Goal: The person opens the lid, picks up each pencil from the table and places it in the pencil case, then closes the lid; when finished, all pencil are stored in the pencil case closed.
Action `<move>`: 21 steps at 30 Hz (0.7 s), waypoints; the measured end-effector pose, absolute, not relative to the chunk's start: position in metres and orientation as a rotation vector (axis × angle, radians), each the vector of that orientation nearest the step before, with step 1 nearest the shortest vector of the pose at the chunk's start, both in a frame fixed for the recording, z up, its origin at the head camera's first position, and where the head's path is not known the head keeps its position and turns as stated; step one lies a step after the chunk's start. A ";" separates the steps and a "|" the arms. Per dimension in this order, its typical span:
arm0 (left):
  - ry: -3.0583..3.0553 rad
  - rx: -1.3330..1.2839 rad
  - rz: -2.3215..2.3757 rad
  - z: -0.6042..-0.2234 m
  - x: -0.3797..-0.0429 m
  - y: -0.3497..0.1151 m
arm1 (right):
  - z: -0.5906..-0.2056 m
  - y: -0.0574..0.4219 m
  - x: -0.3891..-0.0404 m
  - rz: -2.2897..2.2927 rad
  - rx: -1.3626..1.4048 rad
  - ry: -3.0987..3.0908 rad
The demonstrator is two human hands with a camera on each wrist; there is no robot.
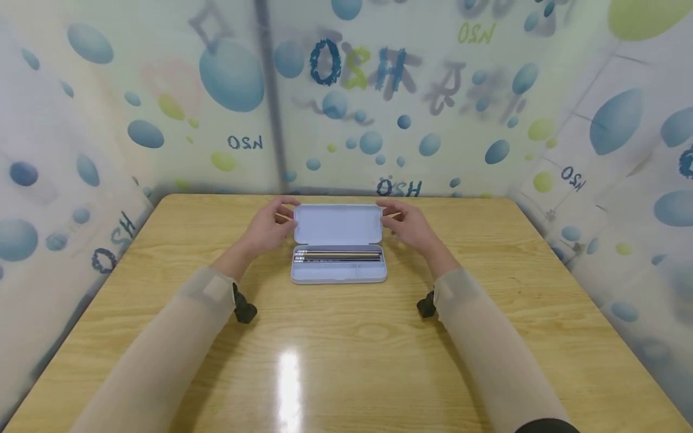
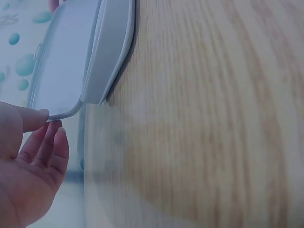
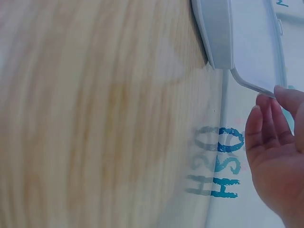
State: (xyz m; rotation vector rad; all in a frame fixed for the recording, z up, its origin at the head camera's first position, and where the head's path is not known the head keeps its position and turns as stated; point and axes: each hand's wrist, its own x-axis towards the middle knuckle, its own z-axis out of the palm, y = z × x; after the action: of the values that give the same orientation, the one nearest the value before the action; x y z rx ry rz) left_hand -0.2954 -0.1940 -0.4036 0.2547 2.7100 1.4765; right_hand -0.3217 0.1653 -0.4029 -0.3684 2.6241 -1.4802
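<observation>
A pale grey pencil case (image 1: 338, 273) lies open in the middle of the wooden table (image 1: 346, 361), with its lid (image 1: 337, 224) tilted up at the back. Several pencils (image 1: 338, 255) lie lengthwise in the rear of the tray. My left hand (image 1: 271, 228) is at the lid's left end; in the left wrist view one fingertip (image 2: 42, 114) touches the lid's corner (image 2: 61, 61) while the other fingers hang relaxed. My right hand (image 1: 408, 227) is at the lid's right end; a fingertip (image 3: 285, 92) meets the lid's corner (image 3: 256, 42), and the fingers are fairly straight.
Walls covered in a blue and green bubble pattern (image 1: 233, 78) close in the table at the back and on both sides. The table's far edge (image 1: 335, 195) runs just behind the case. Bare wood lies in front of the case.
</observation>
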 end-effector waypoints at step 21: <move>2.722 0.374 1.506 -0.397 -0.275 -0.203 | -0.394 0.178 -0.307 -1.712 -0.398 2.439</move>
State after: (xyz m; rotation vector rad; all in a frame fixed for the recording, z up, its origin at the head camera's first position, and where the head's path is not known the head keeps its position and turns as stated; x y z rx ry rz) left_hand -0.2747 -0.2029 -0.3967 0.3740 2.7219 1.5061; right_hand -0.3072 0.1784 -0.3945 -0.3977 2.4389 -1.7123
